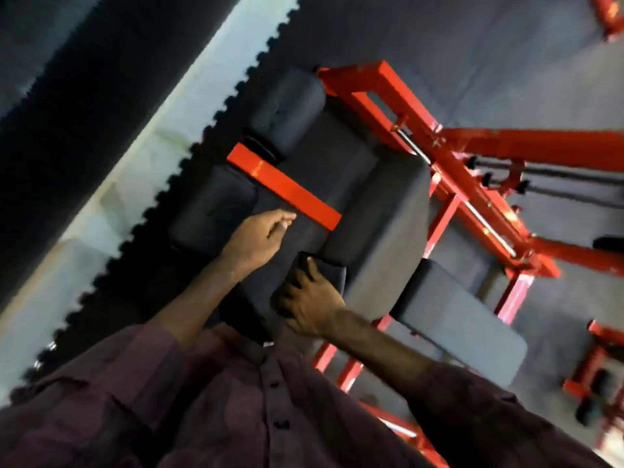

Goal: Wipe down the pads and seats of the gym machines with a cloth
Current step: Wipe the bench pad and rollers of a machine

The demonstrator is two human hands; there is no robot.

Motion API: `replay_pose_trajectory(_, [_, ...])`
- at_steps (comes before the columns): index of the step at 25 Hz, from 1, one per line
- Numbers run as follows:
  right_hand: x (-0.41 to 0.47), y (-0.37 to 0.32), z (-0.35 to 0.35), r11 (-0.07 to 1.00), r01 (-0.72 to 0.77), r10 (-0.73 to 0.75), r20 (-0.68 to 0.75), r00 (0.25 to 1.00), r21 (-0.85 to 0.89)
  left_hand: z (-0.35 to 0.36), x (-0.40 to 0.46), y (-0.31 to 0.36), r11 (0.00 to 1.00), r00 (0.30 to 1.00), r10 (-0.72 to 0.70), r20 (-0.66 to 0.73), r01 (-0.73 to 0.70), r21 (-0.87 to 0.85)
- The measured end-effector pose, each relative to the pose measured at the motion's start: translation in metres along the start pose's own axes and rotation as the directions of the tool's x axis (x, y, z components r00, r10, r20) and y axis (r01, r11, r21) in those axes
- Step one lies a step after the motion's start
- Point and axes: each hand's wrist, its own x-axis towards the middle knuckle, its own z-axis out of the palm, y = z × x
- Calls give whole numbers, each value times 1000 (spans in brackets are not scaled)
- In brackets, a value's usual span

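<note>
Right hand [309,304] has its fingers curled over a dark folded cloth [329,270], pressing it at the near end of a long grey pad [385,228]. Whether the cloth sits on that pad or on the darker surface just left of it is hard to tell in the blur. Left hand [260,238] hangs just up and left of the right, fingers loosely curled and holding nothing, near the end of a red bar [287,187].

From the cloth the long pad runs away up and to the right, so the likely stroke follows that axis, and the right hand is the nearer one. A second pad [456,319] lies to the right of the hand; two darker pads [216,207] sit beyond the left hand. Red frame [449,170] lies farther right, over grey floor mat [472,45] with a toothed edge.
</note>
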Motion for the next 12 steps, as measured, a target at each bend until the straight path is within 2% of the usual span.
replay_pose_trajectory(1, [6,11,-2,993,32,-37,-44,998,-112,11,-9,-5,998,998,-44,-47,42,-35])
replay_pose_trajectory(3, [11,40,-24,977,-8,-13,-96,995,-211,32,-28,-17,987,983,-149,-108,141,-75])
replay_pose_trajectory(7, [17,70,-50,952,-137,90,-178,980,-272,64,-59,-30,954,945,-297,-133,288,-82])
replay_pose_trajectory(11, [12,60,-34,933,45,-99,-133,986,-358,84,-64,-38,928,916,-365,-165,344,-143])
replay_pose_trajectory(12, [11,77,-43,933,19,-82,-161,984,-359,88,-64,-39,931,920,-358,-160,338,-139])
